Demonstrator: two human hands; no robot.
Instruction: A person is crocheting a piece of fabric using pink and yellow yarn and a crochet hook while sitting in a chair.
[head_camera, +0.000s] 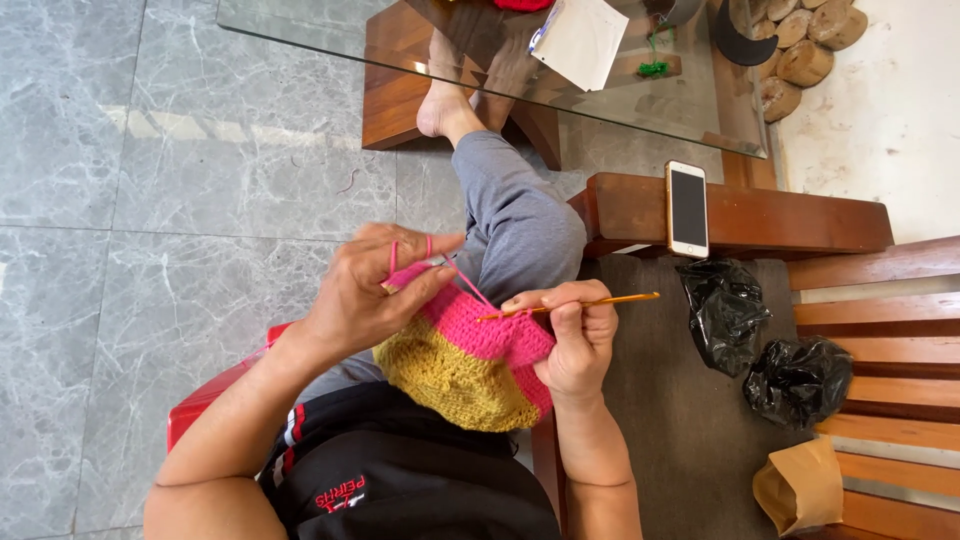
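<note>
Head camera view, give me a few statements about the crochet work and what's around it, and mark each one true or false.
1. The right hand holds an orange crochet hook. True.
2. The crochet piece is blue and white. False: it is pink and yellow.
3. Pink yarn loops over the left hand. True.
4. The phone lies on the floor. False: it rests on a wooden armrest.
5. Two black bags lie on the seat. True.

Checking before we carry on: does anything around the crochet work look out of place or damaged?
Nothing stands out. The pink-and-yellow crochet piece looks intact, held by the left hand; the right hand holds the orange hook.
</note>
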